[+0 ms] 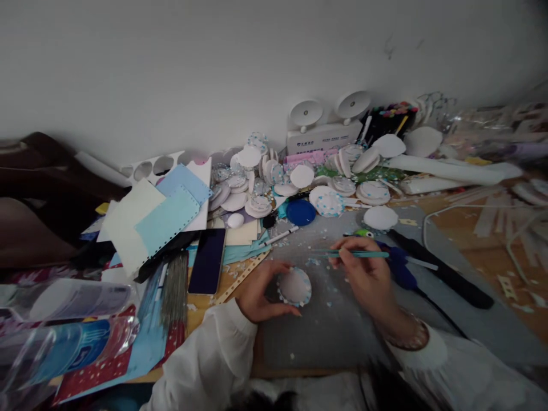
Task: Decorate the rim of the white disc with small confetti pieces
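My left hand (261, 292) curls round the left side of a small round white disc (295, 286) with a blue-and-white dotted rim. Thumb and fingers touch its edge, and the disc sits at or just above the grey mat (317, 337). In my right hand (363, 271) is a slim teal tool (370, 254), held like a pen. Its thin tip points left, above and to the right of the disc; I cannot tell whether it is a brush or tweezers. Small pale scraps (314, 261) lie on the mat under the tip.
Piled white discs (234, 200), several with blue-dotted rims, line the back. A blue round lid (300, 212) lies before them. Right of my right hand are a dark blue glue gun (400, 268) and a black bar (445, 271). Leftward lie a phone (207, 261), paper sheets (169, 220) and plastic bottles (81, 342).
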Tool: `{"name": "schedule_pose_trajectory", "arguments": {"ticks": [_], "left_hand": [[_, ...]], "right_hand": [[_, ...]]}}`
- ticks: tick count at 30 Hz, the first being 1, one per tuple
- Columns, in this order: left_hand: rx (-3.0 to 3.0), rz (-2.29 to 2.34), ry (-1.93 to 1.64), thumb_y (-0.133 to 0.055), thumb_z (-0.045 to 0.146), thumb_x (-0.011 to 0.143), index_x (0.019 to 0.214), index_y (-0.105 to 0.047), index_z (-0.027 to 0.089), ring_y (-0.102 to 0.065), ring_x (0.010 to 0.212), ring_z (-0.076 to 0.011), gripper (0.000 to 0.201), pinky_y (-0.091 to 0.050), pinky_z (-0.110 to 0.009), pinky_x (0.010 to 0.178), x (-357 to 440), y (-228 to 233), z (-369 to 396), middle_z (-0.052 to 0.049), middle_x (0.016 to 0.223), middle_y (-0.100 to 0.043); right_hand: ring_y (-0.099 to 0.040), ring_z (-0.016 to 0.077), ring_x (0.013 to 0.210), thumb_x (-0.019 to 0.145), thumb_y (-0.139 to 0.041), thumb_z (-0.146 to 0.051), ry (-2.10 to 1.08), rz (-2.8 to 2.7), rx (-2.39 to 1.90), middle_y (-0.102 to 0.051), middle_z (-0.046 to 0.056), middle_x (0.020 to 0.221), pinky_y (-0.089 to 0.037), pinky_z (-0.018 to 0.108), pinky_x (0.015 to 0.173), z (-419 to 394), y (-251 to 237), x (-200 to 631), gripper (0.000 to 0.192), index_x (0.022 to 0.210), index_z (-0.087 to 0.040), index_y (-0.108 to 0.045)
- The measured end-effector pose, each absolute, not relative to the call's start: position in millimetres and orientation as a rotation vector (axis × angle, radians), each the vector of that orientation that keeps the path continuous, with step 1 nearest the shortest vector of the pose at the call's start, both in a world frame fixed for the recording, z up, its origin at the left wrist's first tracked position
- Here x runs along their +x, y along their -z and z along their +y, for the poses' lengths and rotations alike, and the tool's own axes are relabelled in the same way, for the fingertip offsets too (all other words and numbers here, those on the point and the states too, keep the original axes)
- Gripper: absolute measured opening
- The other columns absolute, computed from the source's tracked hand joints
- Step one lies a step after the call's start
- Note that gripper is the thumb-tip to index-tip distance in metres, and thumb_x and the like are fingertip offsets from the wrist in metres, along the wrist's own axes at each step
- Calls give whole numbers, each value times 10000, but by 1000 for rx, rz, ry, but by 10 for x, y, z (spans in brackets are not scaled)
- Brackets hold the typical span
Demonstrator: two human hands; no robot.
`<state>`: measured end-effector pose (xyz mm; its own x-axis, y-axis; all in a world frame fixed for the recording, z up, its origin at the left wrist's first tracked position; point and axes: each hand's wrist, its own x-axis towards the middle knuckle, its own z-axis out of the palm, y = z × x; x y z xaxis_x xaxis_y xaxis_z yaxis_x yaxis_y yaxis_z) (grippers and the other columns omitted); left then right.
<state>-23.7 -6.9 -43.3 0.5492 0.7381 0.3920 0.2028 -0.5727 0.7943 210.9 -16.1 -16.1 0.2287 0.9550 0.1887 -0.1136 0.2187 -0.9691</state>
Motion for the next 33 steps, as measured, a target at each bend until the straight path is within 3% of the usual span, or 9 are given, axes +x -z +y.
{"name": "schedule_pose_trajectory", "arguments": {"ticks": [6, 10, 13, 26, 29, 33], "left_hand": [[2025, 760, -1002, -845, 499, 595, 1105, -501, 200, -611, 1070, -294, 684, -485, -426, 894, -221, 422, -103, -141, 1175, -619], [2122, 796, -895, -833, 527, 598, 1190, -486, 208, -601, 1080, -298, 756, -484, -425, 897, -227, 379, -152, -132, 1187, -620], [2220, 860, -767, -812, 557, 614, 1237, -473, 209, -604, 1067, -304, 791, -477, -428, 897, -227, 372, -186, -133, 1186, -621], [2231, 859, -702, -789, 631, 587, 1279, -479, 179, -601, 1040, -320, 883, -463, -455, 905, -198, 326, -187, -154, 1154, -625], [2182, 808, -784, -684, 627, 725, 1293, -489, 178, -540, 1159, -331, 750, -414, -473, 979, -206, 275, -182, -178, 1276, -568], [2040, 938, -979, -541, 436, 908, 1123, -620, 192, -500, 1201, -290, 335, -359, -467, 1025, -163, 228, -129, -140, 1279, -570]], "right_hand": [[-653, 162, 756, 795, -679, -213, -634, -1265, -1100, -642, 27, 886, -572, 288, 600, -369, 128, 2306, 103, 846, -248, -597], [-693, 177, 757, 750, -731, -210, -438, -1393, -1284, -708, 8, 811, -579, 317, 706, -515, 297, 2448, 135, 827, -252, -628], [-707, 184, 727, 760, -727, -238, -306, -1439, -1406, -736, -1, 790, -576, 319, 697, -565, 397, 2489, 96, 813, -256, -650], [-711, 202, 706, 784, -698, -265, -330, -1521, -1436, -754, -3, 775, -577, 341, 662, -509, 405, 2436, 44, 777, -283, -659], [-717, 204, 744, 781, -709, -252, -374, -1460, -1425, -751, 8, 791, -573, 341, 689, -486, 314, 2430, 67, 769, -261, -644], [-722, 205, 751, 745, -746, -226, -504, -1361, -1280, -725, 4, 771, -577, 339, 686, -374, 118, 2341, 149, 730, -253, -601]]}}
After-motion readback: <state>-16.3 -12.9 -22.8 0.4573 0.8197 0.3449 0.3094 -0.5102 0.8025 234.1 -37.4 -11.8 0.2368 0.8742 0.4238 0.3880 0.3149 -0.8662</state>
